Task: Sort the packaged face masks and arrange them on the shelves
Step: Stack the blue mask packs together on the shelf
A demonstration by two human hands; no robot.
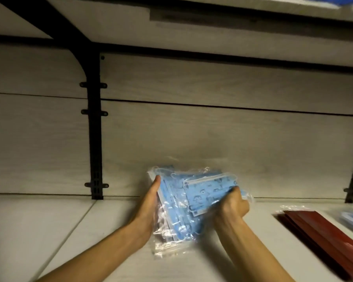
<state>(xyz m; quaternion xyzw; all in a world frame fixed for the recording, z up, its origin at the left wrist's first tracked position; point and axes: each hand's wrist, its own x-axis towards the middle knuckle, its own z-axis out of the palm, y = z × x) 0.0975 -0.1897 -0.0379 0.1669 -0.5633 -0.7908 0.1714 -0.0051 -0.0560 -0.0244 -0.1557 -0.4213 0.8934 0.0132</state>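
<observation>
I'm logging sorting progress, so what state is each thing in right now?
Blue mask packets: bunched and fanned, sealed in clear wrap, held between both hands above the shelf.
Left hand: flat against the bundle's left edge.
Right hand: curled round the bundle's right end.
Red mask packets: lying flat on the shelf, untouched.
</observation>
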